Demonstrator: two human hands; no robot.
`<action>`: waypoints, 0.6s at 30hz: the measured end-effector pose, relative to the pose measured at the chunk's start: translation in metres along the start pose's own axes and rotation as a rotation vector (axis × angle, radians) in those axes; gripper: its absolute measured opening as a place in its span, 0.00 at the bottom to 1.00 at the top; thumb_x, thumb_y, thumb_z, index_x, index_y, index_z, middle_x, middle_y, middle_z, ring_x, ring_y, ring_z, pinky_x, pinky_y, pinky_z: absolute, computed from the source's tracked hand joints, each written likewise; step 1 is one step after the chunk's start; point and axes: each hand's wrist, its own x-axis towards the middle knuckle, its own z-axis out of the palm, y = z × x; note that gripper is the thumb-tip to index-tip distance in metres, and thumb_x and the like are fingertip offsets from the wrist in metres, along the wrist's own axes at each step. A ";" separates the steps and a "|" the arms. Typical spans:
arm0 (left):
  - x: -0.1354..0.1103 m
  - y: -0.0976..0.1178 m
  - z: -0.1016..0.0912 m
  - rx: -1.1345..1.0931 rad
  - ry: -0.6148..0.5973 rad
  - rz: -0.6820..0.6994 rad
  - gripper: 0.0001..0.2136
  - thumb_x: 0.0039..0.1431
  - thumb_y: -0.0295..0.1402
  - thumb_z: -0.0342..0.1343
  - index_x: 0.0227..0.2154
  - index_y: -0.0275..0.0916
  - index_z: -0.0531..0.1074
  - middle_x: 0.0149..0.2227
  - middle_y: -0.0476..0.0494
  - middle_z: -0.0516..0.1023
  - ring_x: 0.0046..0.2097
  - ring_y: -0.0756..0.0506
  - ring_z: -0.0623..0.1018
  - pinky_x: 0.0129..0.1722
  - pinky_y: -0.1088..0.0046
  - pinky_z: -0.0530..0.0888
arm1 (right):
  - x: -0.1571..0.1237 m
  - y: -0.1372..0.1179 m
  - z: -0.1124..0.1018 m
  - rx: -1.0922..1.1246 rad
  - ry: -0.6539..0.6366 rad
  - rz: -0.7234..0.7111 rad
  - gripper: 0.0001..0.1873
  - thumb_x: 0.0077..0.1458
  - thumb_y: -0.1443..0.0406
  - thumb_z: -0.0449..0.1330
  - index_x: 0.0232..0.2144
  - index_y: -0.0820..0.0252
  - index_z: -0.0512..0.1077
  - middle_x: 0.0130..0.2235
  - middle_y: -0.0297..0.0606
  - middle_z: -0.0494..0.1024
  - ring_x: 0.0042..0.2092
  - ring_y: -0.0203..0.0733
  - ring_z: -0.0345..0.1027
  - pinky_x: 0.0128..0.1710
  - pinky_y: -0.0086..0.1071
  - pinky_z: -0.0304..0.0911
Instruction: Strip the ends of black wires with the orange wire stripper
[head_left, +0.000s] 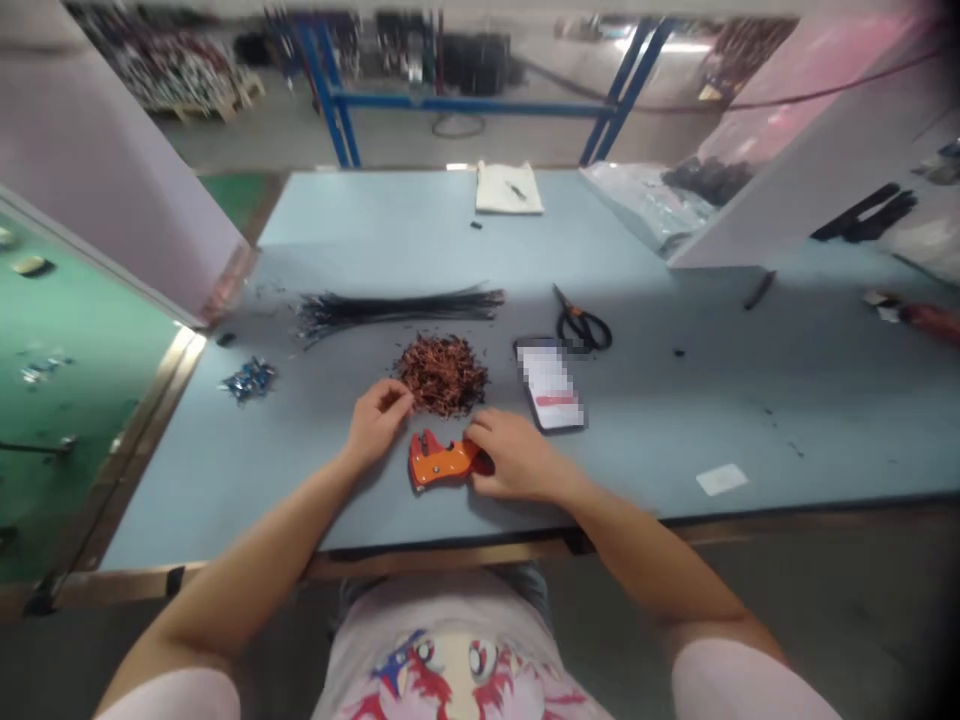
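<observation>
My left hand (377, 420) rests on the blue-grey table (300, 470) with its fingers curled in a pinch at the near left edge of a heap of short reddish-brown wire pieces (442, 374). What the fingertips hold is too small to make out. My right hand (511, 455) lies closed over the handle end of an orange wire stripper (436, 462), which lies flat between both hands.
A bundle of long black wires (397, 306) lies behind the heap. Black scissors (581, 322) and a phone (551, 385) are to the right. Small blue parts (249, 379) sit at the left, a white notepad (508, 187) at the far edge, a white label (721, 479) near right.
</observation>
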 end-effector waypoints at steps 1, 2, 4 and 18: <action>0.001 0.002 -0.003 -0.026 0.018 -0.024 0.10 0.51 0.41 0.60 0.27 0.40 0.70 0.23 0.52 0.70 0.23 0.51 0.66 0.26 0.74 0.64 | -0.001 0.001 -0.004 0.071 0.012 0.018 0.13 0.47 0.64 0.62 0.37 0.62 0.75 0.39 0.44 0.76 0.39 0.47 0.68 0.39 0.38 0.62; 0.002 0.003 -0.006 -0.051 0.043 -0.045 0.10 0.50 0.41 0.61 0.28 0.40 0.71 0.23 0.52 0.70 0.23 0.52 0.65 0.25 0.74 0.63 | -0.003 0.002 -0.008 0.166 0.035 0.027 0.13 0.46 0.65 0.62 0.37 0.62 0.75 0.39 0.43 0.76 0.39 0.46 0.69 0.39 0.37 0.63; 0.003 0.007 -0.011 -0.103 0.095 -0.078 0.12 0.48 0.42 0.61 0.29 0.40 0.72 0.22 0.52 0.69 0.23 0.52 0.64 0.24 0.74 0.63 | -0.008 0.006 -0.017 0.426 0.100 0.045 0.15 0.48 0.65 0.62 0.41 0.62 0.75 0.41 0.42 0.77 0.40 0.45 0.70 0.41 0.38 0.65; -0.040 0.029 0.004 -0.102 0.052 0.040 0.07 0.52 0.39 0.61 0.28 0.40 0.75 0.29 0.48 0.76 0.31 0.49 0.73 0.33 0.73 0.71 | 0.003 -0.009 0.020 1.778 0.024 0.382 0.25 0.46 0.57 0.74 0.44 0.60 0.72 0.46 0.43 0.80 0.38 0.41 0.77 0.40 0.39 0.76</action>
